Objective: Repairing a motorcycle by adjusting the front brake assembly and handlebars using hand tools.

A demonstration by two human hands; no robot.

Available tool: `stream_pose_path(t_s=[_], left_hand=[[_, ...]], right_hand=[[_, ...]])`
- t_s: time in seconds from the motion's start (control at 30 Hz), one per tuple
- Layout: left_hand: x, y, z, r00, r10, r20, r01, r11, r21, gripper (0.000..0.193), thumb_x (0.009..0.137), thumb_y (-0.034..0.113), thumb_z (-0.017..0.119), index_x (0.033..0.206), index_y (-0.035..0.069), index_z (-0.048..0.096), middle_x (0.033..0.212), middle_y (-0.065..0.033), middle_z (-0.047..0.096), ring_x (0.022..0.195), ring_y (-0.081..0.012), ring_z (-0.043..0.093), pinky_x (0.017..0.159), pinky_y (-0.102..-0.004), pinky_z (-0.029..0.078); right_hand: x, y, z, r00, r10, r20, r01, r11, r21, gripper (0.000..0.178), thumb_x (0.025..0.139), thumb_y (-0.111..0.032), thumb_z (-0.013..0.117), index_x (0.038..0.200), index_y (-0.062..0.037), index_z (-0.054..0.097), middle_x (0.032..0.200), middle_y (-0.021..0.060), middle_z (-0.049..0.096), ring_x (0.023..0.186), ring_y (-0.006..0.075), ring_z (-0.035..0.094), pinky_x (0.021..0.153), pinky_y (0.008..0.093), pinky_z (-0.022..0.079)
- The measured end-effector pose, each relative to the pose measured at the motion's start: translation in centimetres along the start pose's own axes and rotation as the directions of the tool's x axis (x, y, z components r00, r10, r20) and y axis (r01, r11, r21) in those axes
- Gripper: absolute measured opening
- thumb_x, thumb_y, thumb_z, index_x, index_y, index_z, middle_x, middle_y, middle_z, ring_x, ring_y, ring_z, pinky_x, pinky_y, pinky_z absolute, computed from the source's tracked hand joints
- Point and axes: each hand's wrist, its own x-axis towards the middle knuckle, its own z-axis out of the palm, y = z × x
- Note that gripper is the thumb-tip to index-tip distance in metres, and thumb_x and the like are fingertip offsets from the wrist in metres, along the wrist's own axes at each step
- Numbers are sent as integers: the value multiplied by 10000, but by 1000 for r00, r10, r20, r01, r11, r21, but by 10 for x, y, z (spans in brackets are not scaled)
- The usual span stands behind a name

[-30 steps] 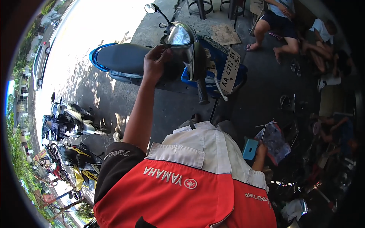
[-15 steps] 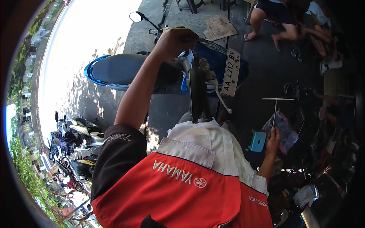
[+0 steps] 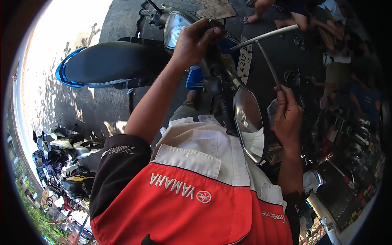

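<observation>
- While the person's left hand (image 3: 192, 47) is bending its fingers over the dark plastic cover (image 3: 212, 67) beside the big clear headlight (image 3: 175, 30), its thumb is pointing out to the right. The fingertips are hiding from view, so I cannot tell whether the hand is gripping the cover.
- The right hand (image 3: 288, 114) is gripping the near end of a thin grey metal tool shaped like a T (image 3: 267, 61).
- The T's long bar is leaning up and to the left, and its top bar is crossing in front of a white number plate (image 3: 244, 66) at the scooter's front edge.
- The blue and black scooter (image 3: 196, 79) is standing sideways on the dark grey ground (image 3: 104, 102), with its front facing right.
- A long, smooth black seat (image 3: 114, 63) is stretching toward the scooter's left end, where a shiny blue edge (image 3: 61, 71) is curving around it.
- A long mirror with a black rim (image 3: 249, 122) is sitting between the right hand and the red, white and black shirt (image 3: 196, 216).
- A flat piece of brown cardboard (image 3: 218, 10) is lying at the ground's far edge.
- Parked motorbikes (image 3: 67, 143) are standing by the ground's left edge.
- A seated person's sandalled foot (image 3: 249, 19) is resting near the ground's far right corner.
</observation>
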Motion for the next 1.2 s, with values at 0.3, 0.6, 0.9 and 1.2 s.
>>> stream_pose_path(t_s=[0.3,0.6,0.9,1.2], left_hand=[[-2,2,-2,1000,15,14,-14,998,-63,258,1001,279,673,1068,30,702,902,-67,747,844,-114,717,746,-285,550],[-3,1,-6,995,-17,96,24,997,-74,249,1030,258,624,1123,36,688,975,-40,733,943,-114,702,840,-291,581],[-2,6,-9,994,-24,110,26,1000,-11,272,1023,275,629,1155,45,689,1014,-66,745,973,-139,720,865,-308,593],[0,4,-9,995,-19,101,21,999,-24,292,1011,289,643,1168,46,684,1002,-67,744,939,-144,727,848,-305,593]], right_hand=[[3,-18,-4,999,-29,24,32,992,-126,238,1058,-181,541,1201,-25,649,993,187,739,918,350,744,730,388,569],[8,-18,4,1000,14,18,-12,994,-104,232,1051,-143,551,1211,-8,652,1033,207,732,923,347,743,756,356,564],[4,-17,2,1000,-8,-28,6,998,-70,250,1045,-149,573,1239,-14,653,1027,171,752,961,283,754,777,364,570],[4,-19,0,994,72,-79,-76,996,-39,256,1048,-159,568,1236,-6,653,1028,179,750,950,290,756,778,361,573]])
